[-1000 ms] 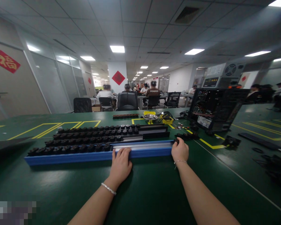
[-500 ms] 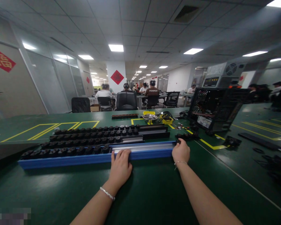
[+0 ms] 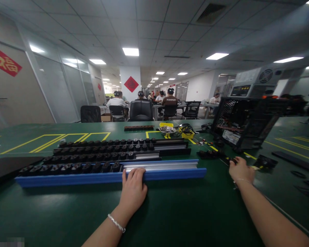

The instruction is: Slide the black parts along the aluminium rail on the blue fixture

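A long blue rail (image 3: pixel 67 178) lies across the green table in front of me, its left half filled with several black sockets (image 3: pixel 74 168) and its right half a bare metal track (image 3: pixel 164 165). My left hand (image 3: pixel 132 187) rests on the rail's front edge, fingers curled over it beside the last socket. My right hand (image 3: pixel 240 169) is off to the right of the rail, fingers bent over small black parts (image 3: pixel 211 154) on the table near a yellow line. Whether it grips one is hidden.
Two more black socket rails (image 3: pixel 113 149) lie behind the blue one. An open black computer case (image 3: pixel 244 121) stands at the right. A metal bowl (image 3: pixel 166 129), yellow box and cables sit at the back. Loose black parts lie far right. People sit at desks beyond.
My right hand has left the blue rail's right end and moved right to the loose black parts. My left hand stays on the rail. The view has shifted slightly.
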